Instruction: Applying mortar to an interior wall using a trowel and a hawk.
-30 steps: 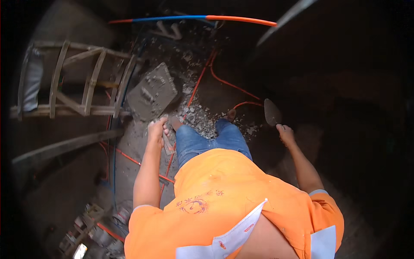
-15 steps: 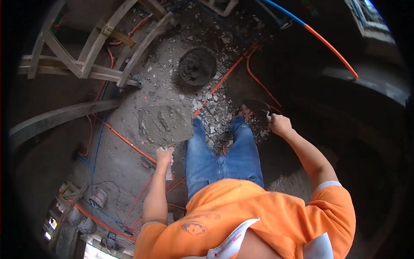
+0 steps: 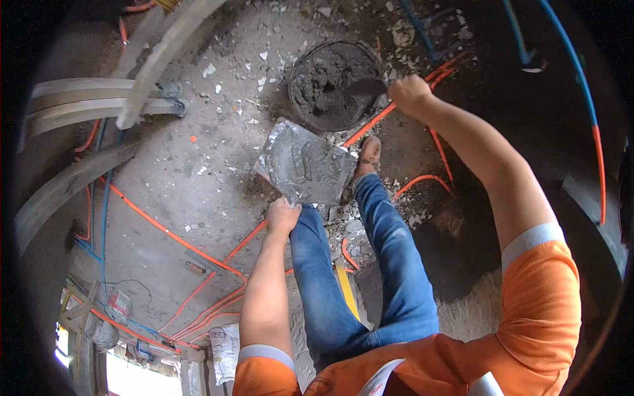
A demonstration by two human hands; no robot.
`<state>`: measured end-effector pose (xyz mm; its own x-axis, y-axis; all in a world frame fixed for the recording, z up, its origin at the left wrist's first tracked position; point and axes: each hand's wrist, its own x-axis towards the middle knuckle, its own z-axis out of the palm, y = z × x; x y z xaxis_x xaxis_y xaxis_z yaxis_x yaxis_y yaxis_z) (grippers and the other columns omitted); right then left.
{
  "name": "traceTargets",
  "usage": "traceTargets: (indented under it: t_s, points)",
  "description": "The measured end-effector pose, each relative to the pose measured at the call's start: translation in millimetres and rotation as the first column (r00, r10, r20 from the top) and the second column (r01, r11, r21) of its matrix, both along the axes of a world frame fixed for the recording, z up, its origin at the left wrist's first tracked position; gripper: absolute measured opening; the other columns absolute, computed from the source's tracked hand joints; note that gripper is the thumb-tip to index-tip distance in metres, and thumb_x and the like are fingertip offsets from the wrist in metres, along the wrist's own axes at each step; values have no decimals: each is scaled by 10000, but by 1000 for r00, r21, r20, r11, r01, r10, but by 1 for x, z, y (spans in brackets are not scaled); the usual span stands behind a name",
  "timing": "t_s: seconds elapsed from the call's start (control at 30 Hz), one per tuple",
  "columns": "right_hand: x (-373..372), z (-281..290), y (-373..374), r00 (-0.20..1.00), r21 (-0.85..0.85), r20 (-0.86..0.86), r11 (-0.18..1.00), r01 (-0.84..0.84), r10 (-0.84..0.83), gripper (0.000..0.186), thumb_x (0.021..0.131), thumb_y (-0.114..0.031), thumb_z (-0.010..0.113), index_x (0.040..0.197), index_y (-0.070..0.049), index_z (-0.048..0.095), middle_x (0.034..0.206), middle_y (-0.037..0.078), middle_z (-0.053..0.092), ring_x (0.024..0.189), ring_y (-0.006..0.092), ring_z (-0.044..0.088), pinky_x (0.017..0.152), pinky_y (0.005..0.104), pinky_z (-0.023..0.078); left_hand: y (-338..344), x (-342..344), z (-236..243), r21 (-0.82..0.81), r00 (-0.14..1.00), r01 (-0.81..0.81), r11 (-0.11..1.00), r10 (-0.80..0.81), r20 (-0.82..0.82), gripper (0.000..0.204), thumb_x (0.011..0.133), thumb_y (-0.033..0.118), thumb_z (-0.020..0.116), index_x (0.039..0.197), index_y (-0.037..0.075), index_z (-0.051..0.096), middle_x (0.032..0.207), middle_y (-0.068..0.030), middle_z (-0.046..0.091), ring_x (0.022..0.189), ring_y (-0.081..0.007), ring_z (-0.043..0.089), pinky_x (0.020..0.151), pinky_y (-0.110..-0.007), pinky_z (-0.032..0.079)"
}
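Note:
My left hand [image 3: 284, 216] is closed round the handle of a square plasterer's hawk [image 3: 305, 164], held out over my left foot. Wet grey mortar streaks its shiny top. Farther out, a round tub of mortar [image 3: 323, 99] stands on the floor, just past the hawk's far edge. My right hand [image 3: 411, 97] is at the tub's right side, its fingers wrapped round a trowel [image 3: 365, 88]. The dark blade reaches over the tub; whether it is in the mortar is hard to tell. The trowel's handle is mostly hidden by the hand.
Orange conduits [image 3: 155, 221] and blue pipes [image 3: 104, 218] run across the floor. Broken rubble [image 3: 353, 228] lies round my feet. Wooden framing [image 3: 99, 99] stands at the far left. A yellow strip [image 3: 347, 290] lies between my legs; a white sack [image 3: 225, 353] is at the lower left.
My right hand has moved the trowel forward from beside my right leg to the tub. The hawk has shifted right and forward, tilted round, and carries visibly less mortar. My view has moved nearer the tub.

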<state>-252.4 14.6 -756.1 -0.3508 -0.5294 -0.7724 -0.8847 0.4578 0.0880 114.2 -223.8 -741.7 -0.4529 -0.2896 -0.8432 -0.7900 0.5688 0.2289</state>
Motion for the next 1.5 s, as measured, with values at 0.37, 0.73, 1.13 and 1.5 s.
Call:
traceTargets:
  t_s: [0.37,0.73,1.13,1.5]
  points:
    - [71,-162,-15,477,191,415,587,787,-775,413,742,-320,649,867,73,648,892,202,682,858,314,681,712,387,558,-3,-40,-90,9,979,152,988,-152,138,335,735,315,709,870,9,681,877,-242,653,853,-417,625,760,-487,502]
    - [113,-145,9,97,31,619,148,988,-779,405,686,-336,666,929,-12,656,866,212,664,834,347,648,780,409,502,-15,-27,-63,-24,971,219,975,-215,106,340,750,306,697,876,-5,644,853,-240,650,829,-416,630,740,-479,516]
    - [157,72,23,345,-500,512,54,865,-787,430,780,-208,635,1181,-92,527,994,183,631,883,377,617,731,459,504,42,-177,-5,-16,963,179,984,-178,-201,400,738,321,700,906,-37,641,892,-281,636,884,-424,617,788,-466,500]
    - [173,363,60,160,-451,400,-42,891,-902,354,781,-233,640,1073,-69,526,927,206,646,871,402,621,774,488,492,125,-163,233,-58,874,181,982,-188,-448,467,733,379,650,852,-73,631,868,-298,639,878,-434,625,807,-467,480]
